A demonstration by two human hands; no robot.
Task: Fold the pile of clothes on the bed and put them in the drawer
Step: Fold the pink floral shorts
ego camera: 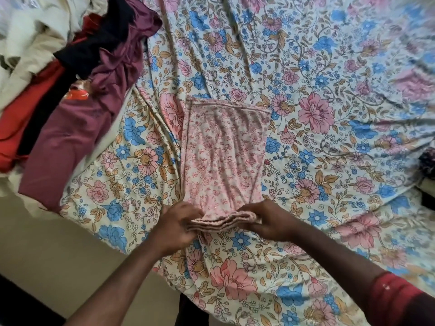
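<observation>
At mid-frame the pink garment [223, 158] lies flat on the bed [329, 114]. The left hand [179, 228] and right hand [268, 222] pinch its layered near edge; it looks light and floppy (corners suit gripping best).

Bed sheet [306, 67]: cream ground, printed all over with large pink and blue flowers and tan-brown leaves on fine dark outlines. Folded garment [223, 156]: pale pink, covered with a small, dense floral sprig pattern in darker red-pink; a plain pink band is seen along its far edge. Pile of clothes [70, 67]: made up of plain pieces in cream-white, black, bright red and maroon, the maroon piece lying lowest and longest. Sleeve [395, 300]: dark red. Floor [47, 243]: plain beige.
</observation>
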